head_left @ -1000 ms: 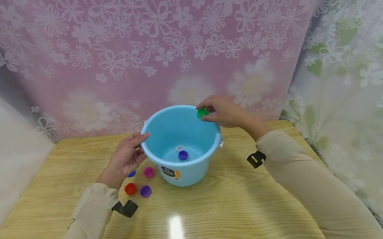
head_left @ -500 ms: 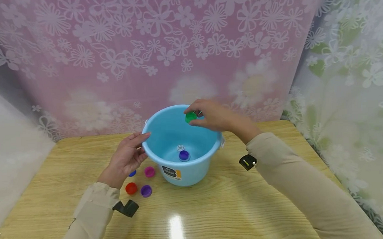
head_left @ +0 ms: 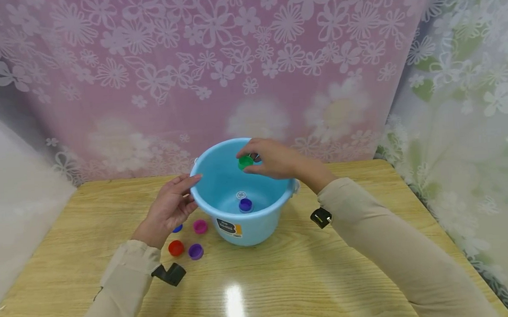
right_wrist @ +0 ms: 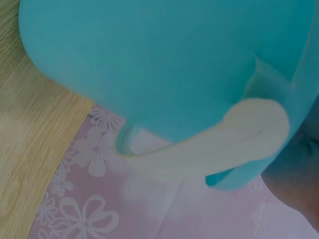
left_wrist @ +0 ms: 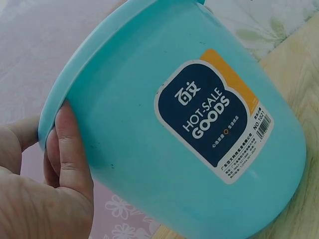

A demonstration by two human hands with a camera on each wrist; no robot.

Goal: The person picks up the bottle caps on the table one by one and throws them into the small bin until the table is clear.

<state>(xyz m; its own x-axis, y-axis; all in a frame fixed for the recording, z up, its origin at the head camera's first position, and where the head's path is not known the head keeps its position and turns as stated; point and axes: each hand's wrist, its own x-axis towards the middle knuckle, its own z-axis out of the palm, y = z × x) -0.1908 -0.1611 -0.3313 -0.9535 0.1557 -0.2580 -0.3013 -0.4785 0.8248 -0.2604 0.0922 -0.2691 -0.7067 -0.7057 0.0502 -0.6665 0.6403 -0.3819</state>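
A light blue bucket (head_left: 249,228) stands on the wooden table, its label facing the near side. My left hand (head_left: 170,208) grips the bucket's left rim, thumb over the edge and fingers against the outer wall, as the left wrist view also shows. Over the bucket's mouth, my right hand (head_left: 271,160) pinches a green bottle cap (head_left: 245,162) between thumb and fingers. A purple cap (head_left: 245,205) lies on the bucket's floor. In the right wrist view the bucket's wall and white handle (right_wrist: 199,149) hide the fingers.
Left of the bucket, on the table (head_left: 260,282), lie a pink cap (head_left: 200,226), a red cap (head_left: 176,248), a second purple cap (head_left: 196,251) and a blue cap (head_left: 178,228) partly behind the left hand. A pink flowered curtain (head_left: 215,74) hangs behind the table.
My right hand has moved left and slightly down with the green cap, from the bucket's right rim to over its mouth. The left hand keeps its grip on the rim.
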